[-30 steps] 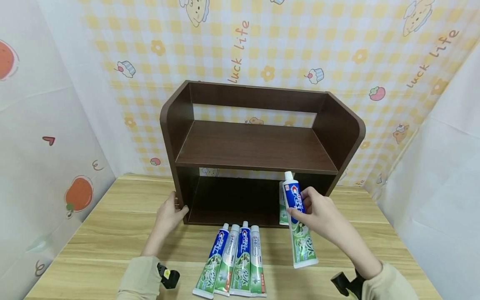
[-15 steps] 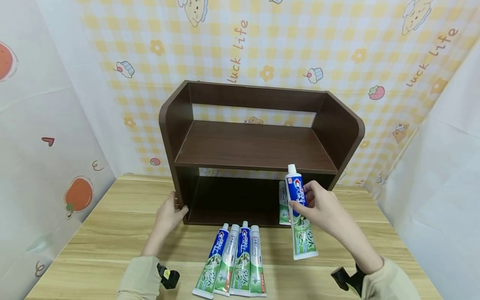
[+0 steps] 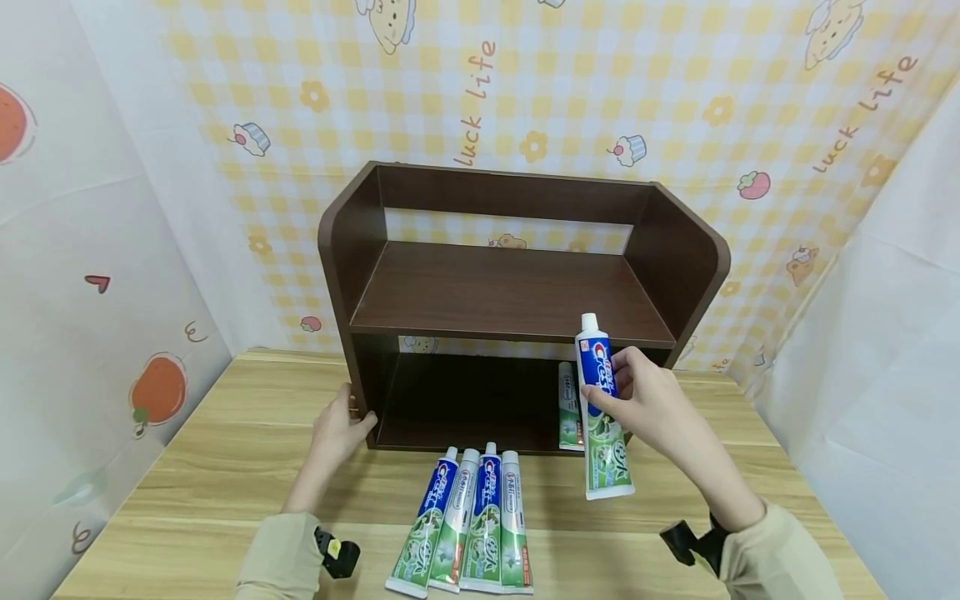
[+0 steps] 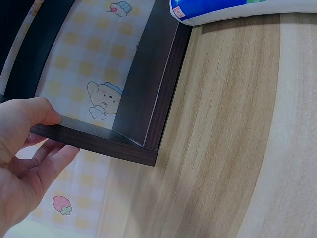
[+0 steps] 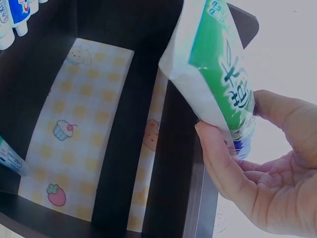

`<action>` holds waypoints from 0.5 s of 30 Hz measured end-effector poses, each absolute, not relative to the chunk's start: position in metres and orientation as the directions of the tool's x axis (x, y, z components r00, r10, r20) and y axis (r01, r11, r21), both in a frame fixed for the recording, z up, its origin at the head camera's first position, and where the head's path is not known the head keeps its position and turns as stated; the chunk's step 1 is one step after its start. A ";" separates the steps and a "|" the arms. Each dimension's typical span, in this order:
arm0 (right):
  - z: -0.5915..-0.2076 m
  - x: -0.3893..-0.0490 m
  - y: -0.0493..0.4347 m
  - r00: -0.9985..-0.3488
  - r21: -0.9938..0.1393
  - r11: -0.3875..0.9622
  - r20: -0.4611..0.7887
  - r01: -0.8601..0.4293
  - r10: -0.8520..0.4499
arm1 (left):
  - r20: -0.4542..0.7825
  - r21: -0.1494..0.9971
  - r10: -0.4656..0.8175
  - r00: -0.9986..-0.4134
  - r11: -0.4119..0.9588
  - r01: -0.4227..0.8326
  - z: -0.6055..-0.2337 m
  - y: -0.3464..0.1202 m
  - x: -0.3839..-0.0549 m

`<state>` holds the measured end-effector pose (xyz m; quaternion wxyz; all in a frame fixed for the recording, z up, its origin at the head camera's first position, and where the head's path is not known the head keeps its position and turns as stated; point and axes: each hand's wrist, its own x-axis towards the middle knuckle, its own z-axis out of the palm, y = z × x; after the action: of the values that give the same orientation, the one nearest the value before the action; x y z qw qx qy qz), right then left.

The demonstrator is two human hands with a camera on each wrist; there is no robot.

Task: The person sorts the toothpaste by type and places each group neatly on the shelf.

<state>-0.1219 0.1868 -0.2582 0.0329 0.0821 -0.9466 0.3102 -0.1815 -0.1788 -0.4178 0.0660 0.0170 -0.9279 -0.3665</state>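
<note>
My right hand (image 3: pixel 656 408) pinches a blue, white and green toothpaste tube (image 3: pixel 602 417), cap up, in front of the right side of the dark brown shelf (image 3: pixel 495 287). In the right wrist view the green lower part of this tube (image 5: pixel 225 74) shows between thumb and fingers. My left hand (image 3: pixel 337 429) grips the shelf's left side panel low down; the left wrist view has the thumb on one face and the fingers (image 4: pixel 57 161) on the other. Another toothpaste tube (image 3: pixel 567 408) lies in the lower compartment at the right, partly hidden behind the held one.
Several toothpaste tubes (image 3: pixel 480 521) lie side by side on the wooden table (image 3: pixel 225 467) before the shelf, caps toward it. A yellow checked cloth (image 3: pixel 570 92) hangs behind, and white sheets (image 3: pixel 870 358) stand at both sides.
My right hand has raised the held toothpaste tube and shifted it slightly right, so more of the tube inside the shelf shows. My left hand keeps its hold on the side panel.
</note>
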 end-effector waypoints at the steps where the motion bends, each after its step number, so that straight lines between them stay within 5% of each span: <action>1: -0.258 -0.123 0.187 -0.984 -0.578 0.796 0.118 -0.178 -0.135 | 0.110 0.682 -0.079 -0.991 0.732 0.017 -0.418 -0.179 -0.181; 15: -0.234 -0.137 0.188 -0.982 -0.562 0.806 0.133 -0.188 -0.136 | 0.110 0.683 -0.072 -0.991 0.730 0.022 -0.419 -0.180 -0.183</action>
<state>-0.1366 0.1877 -0.2340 0.0434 0.0853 -0.9492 0.2998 -0.1828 -0.1800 -0.4191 0.0645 0.0135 -0.9279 -0.3669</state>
